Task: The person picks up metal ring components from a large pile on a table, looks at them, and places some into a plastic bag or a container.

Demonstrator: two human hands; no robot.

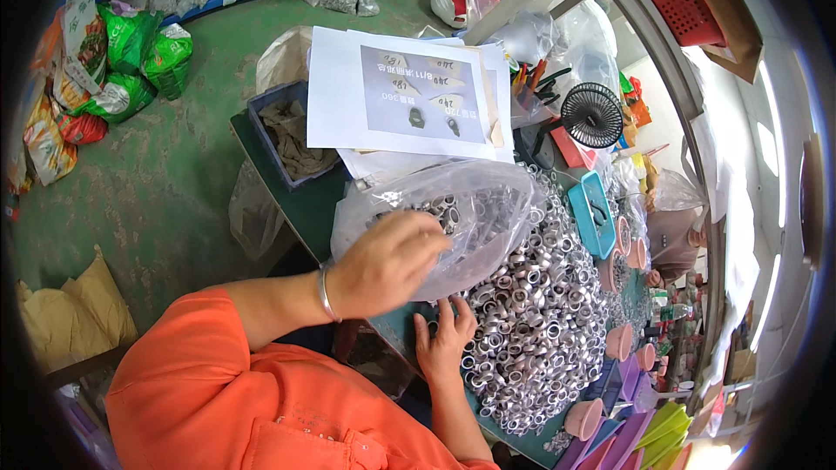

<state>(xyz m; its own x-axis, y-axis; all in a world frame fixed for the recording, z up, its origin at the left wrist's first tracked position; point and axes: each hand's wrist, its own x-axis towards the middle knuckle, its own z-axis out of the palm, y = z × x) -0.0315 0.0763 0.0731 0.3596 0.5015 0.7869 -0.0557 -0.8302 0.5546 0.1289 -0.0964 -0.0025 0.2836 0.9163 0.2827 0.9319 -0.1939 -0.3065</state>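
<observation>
My left hand point(390, 263), with a silver bracelet at the wrist, is over the mouth of a clear plastic bag point(498, 248). Its fingers are curled together and slightly blurred; whatever they may hold is hidden. Inside the bag lie several small silver metal rings point(448, 211). My right hand point(444, 335) rests at the table edge with fingers apart, just below the bag. Its fingertips touch the near side of a large heap of silver metal rings point(535, 322), and I see nothing held in it.
Printed paper sheets point(335, 96) lie behind the bag, beside a blue-grey bin point(261, 113) holding cloth-like material. A turquoise tray point(592, 213), a black fan point(592, 115) and pink cups point(583, 419) stand beyond the heap. Green sacks point(131, 52) sit on the floor at left.
</observation>
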